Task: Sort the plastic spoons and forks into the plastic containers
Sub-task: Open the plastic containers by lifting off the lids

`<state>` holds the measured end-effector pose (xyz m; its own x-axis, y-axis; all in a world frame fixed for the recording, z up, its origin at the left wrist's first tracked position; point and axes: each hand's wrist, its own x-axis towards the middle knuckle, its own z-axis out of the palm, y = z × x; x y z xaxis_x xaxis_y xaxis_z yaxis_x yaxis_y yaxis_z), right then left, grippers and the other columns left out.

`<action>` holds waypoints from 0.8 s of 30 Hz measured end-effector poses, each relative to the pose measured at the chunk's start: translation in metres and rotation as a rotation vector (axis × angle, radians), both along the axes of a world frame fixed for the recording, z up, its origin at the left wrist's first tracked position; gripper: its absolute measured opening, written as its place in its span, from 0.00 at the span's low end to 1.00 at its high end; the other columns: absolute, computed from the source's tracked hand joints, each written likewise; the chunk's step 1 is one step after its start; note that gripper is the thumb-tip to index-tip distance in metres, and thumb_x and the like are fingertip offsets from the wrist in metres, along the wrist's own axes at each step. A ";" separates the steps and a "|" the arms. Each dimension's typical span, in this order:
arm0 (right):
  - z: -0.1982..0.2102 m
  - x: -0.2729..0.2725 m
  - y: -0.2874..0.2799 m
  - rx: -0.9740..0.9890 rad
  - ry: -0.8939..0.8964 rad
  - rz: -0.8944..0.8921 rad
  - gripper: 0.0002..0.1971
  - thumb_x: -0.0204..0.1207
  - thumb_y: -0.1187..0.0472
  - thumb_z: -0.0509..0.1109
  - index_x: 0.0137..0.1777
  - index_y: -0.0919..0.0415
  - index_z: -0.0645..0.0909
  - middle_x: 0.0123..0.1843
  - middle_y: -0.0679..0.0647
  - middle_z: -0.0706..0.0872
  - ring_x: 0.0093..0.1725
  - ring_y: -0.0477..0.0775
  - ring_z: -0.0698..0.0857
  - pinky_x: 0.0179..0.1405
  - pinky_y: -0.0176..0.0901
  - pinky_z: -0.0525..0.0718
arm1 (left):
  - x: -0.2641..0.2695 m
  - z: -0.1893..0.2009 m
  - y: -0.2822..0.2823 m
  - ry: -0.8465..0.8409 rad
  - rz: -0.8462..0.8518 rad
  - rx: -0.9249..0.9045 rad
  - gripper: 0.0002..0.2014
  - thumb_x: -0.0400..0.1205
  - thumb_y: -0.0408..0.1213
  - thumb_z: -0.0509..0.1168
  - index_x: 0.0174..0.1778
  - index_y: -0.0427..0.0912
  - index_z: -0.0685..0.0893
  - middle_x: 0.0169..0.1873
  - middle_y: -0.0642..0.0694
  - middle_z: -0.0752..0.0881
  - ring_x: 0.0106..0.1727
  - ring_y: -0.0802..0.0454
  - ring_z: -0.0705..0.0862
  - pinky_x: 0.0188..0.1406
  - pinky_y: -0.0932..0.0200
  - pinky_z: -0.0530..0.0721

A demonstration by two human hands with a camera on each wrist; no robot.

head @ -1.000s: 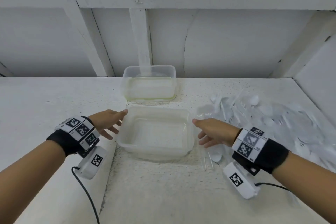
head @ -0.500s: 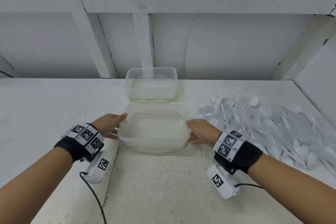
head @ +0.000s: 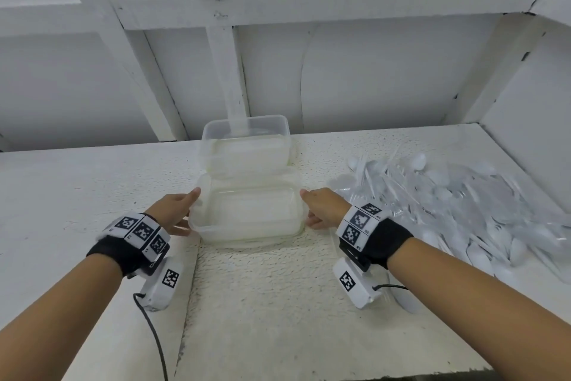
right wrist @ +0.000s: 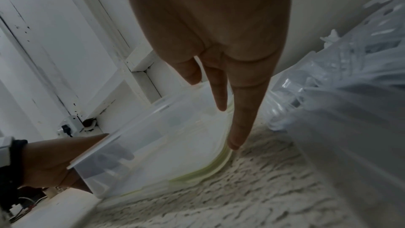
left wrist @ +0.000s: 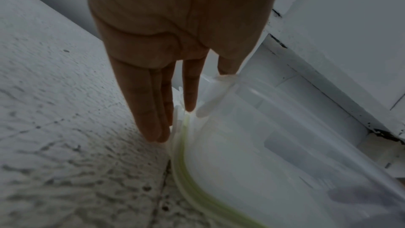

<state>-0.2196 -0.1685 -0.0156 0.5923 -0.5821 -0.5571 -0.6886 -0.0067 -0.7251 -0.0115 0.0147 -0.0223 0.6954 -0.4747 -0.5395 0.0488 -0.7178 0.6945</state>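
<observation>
Both hands are now closed in on the near container [head: 247,213]; a second ago they were held apart from its ends, fingers spread. Left hand [head: 174,210] is laid against the left end wall, thumb up at the rim, straight fingers [left wrist: 153,110] pressed along the side down to the base; nothing is curled round it. Right hand [head: 321,206] is set the same way on the right end, fingers [right wrist: 241,110] straight and flat against the wall. So the container is squeezed between two flat hands, not gripped.

Step judged: setup, the near container being positioned or lifted before any sorting is started. Next move judged to need even pressure from both sides, since the walls are thin and clear and may flex or slip; then one hand is to be freed for the cutlery.

Near container is seen sitting on the table [head: 262,303], translucent, a greenish seam at the base; nothing is seen inside. Pile of plastic spoons and forks [head: 463,207] is lying to the right, near the right hand, apparently still in a clear bag; none is sorted yet. Far container [head: 245,145] is placed just behind the near one, touching or almost touching, by the back wall [head: 386,77]; also nothing seen in it.
</observation>
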 end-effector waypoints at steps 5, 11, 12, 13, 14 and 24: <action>0.018 -0.034 -0.020 -0.009 -0.011 0.065 0.24 0.85 0.50 0.53 0.74 0.66 0.68 0.58 0.62 0.81 0.51 0.57 0.86 0.53 0.44 0.85 | -0.005 0.016 -0.005 -0.455 -0.161 0.157 0.24 0.86 0.50 0.53 0.70 0.37 0.74 0.66 0.35 0.78 0.64 0.38 0.78 0.62 0.46 0.74; 0.044 -0.108 -0.087 -0.114 -0.056 0.041 0.14 0.84 0.56 0.59 0.61 0.64 0.78 0.47 0.59 0.84 0.43 0.54 0.85 0.42 0.42 0.84 | -0.066 0.054 -0.069 -0.859 -0.318 -0.196 0.14 0.84 0.38 0.60 0.60 0.36 0.83 0.57 0.38 0.83 0.60 0.43 0.80 0.59 0.56 0.73; 0.047 -0.118 -0.100 -0.147 -0.050 0.014 0.12 0.84 0.58 0.59 0.58 0.62 0.79 0.47 0.59 0.84 0.43 0.55 0.84 0.39 0.42 0.84 | -0.080 0.058 -0.087 -0.861 -0.364 -0.234 0.13 0.84 0.37 0.59 0.58 0.36 0.84 0.56 0.39 0.84 0.58 0.45 0.80 0.56 0.59 0.72; 0.049 -0.128 -0.114 -0.181 -0.047 -0.016 0.10 0.83 0.58 0.59 0.55 0.61 0.79 0.48 0.60 0.84 0.42 0.54 0.84 0.37 0.41 0.83 | -0.094 0.062 -0.106 -0.847 -0.407 -0.261 0.13 0.84 0.37 0.59 0.57 0.36 0.85 0.55 0.39 0.85 0.56 0.46 0.81 0.53 0.61 0.71; 0.049 -0.136 -0.128 -0.213 -0.044 -0.045 0.08 0.83 0.59 0.59 0.52 0.60 0.80 0.47 0.60 0.84 0.41 0.54 0.83 0.35 0.41 0.82 | -0.107 0.065 -0.126 -0.822 -0.449 -0.275 0.14 0.85 0.38 0.58 0.57 0.36 0.85 0.54 0.39 0.85 0.55 0.46 0.82 0.52 0.62 0.72; 0.025 -0.131 -0.230 -0.513 0.196 -0.100 0.16 0.81 0.64 0.61 0.63 0.73 0.80 0.65 0.66 0.81 0.63 0.66 0.80 0.63 0.53 0.79 | -0.166 0.032 -0.275 -0.553 -0.608 -0.001 0.15 0.85 0.37 0.55 0.56 0.33 0.83 0.58 0.37 0.84 0.60 0.40 0.81 0.51 0.58 0.74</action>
<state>-0.3502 -0.3985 0.0092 0.4344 -0.8555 -0.2817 -0.8253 -0.2528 -0.5049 -0.1777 -0.2607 0.0102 0.4818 -0.8546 -0.1940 -0.6981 -0.5081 0.5046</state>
